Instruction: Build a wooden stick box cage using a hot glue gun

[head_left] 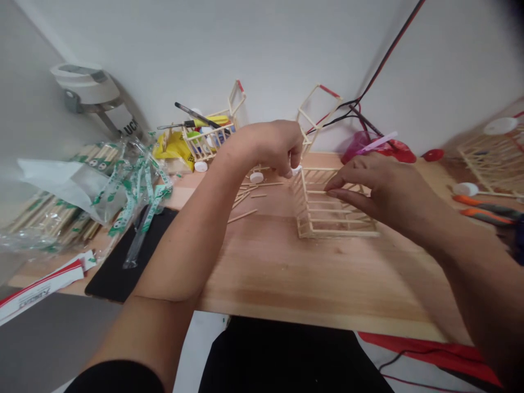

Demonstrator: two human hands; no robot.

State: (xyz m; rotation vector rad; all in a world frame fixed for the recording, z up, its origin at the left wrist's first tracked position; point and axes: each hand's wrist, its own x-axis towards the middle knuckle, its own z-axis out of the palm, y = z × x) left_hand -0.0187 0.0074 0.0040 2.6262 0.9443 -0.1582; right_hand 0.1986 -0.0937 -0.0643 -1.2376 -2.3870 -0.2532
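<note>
A small cart made of thin wooden sticks [346, 220] lies on the wooden table in front of me. Its tall handle frame with a red-wrapped bar [329, 91] rises at the back. My left hand [282, 146] bends down over the cart's back left corner, fingers curled together beside a white round wheel [296, 170]; what lies between them is hidden. From the right, my right hand [374, 183] reaches over the cart, with thumb and forefinger pinched at one of its sticks. Several loose short sticks [242, 216] are scattered left of the cart.
Another stick cart [207, 141] holding a pen and a yellow-handled tool stands behind. Packaged chopsticks [61, 215], torn wrappers [141, 188] and a black mat [118, 273] lie left. Orange-handled pliers [487, 210] and a third stick frame [491, 155] are right. Cables [358, 103] hang behind.
</note>
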